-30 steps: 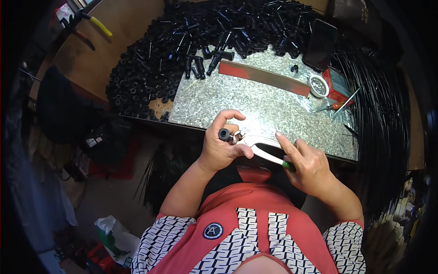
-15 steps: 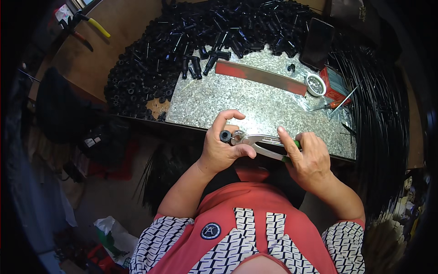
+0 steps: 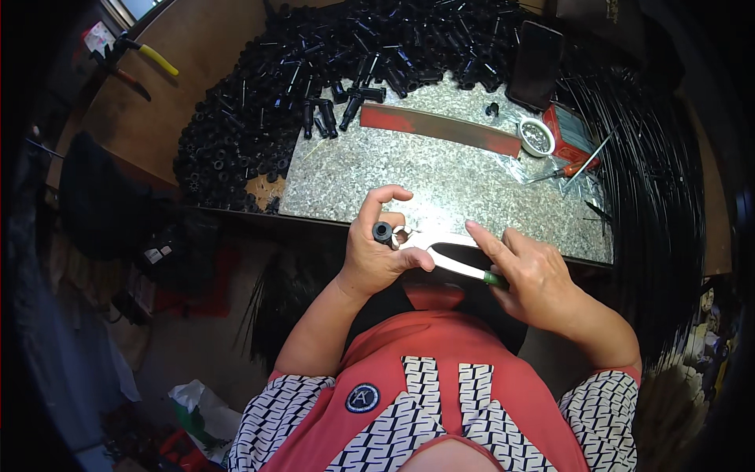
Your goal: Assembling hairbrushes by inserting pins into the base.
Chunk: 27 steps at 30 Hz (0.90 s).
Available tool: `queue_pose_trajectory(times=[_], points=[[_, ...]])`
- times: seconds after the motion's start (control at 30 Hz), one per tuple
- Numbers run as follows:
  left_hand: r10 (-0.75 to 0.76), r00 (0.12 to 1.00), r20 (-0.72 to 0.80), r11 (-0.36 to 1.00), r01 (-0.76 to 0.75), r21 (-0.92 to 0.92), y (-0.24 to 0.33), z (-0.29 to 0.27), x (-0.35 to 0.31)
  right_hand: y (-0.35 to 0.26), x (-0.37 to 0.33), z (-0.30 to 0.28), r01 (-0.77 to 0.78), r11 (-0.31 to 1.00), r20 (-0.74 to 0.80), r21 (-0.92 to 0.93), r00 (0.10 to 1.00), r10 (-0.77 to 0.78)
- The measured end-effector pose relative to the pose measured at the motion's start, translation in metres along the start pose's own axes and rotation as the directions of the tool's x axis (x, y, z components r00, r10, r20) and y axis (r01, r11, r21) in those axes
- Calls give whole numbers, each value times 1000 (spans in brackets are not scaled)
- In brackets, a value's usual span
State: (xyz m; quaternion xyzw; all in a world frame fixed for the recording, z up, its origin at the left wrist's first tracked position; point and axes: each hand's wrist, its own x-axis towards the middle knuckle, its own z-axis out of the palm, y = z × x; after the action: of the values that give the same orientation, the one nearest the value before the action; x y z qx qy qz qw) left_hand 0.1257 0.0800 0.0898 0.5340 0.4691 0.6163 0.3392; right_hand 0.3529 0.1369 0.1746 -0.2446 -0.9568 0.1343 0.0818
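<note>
My left hand (image 3: 363,256) is curled around a short black tubular piece (image 3: 382,232) with a round hole in its end, held upright-ish over the table's near edge. Its index finger is bent out away from the piece. My right hand (image 3: 535,279) grips a pair of silver pincers with green handles (image 3: 454,264). The round jaws of the pincers lie beside the black piece, by my left thumb. Whether the jaws bite on it I cannot tell. My right index finger stretches along the upper handle, which it partly hides.
A granite-patterned slab (image 3: 330,181) covers the tabletop. Behind it lies a big heap of black tubular parts (image 3: 314,47). A reddish metal strip (image 3: 440,130), a white cup of small bits (image 3: 537,137), a screwdriver (image 3: 568,169), a phone (image 3: 536,67) and thin black rods (image 3: 653,157) sit farther right.
The pincers have tilted slightly, and their lower handle shows more plainly below my right hand. Both hands keep their hold. The whole view has shifted a little.
</note>
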Motion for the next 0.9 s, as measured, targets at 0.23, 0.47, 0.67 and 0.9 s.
queue_pose_trajectory(times=[0.23,0.47,0.67,0.9], points=[[-75,995,66,991,82,-106,-8,-6,-2,2,-8,-3,114,967,-137,-230,979,-148],[-86,985,151,994,95,-51,3,-1,0,-1,-17,-5,68,975,-107,-212,990,-92],[-97,981,170,988,115,-101,6,6,4,6,-22,0,5,1000,6,-10,1000,-5],[327,922,-209,929,-354,-108,42,-27,10,60,-24,20,-226,973,13,50,974,225]])
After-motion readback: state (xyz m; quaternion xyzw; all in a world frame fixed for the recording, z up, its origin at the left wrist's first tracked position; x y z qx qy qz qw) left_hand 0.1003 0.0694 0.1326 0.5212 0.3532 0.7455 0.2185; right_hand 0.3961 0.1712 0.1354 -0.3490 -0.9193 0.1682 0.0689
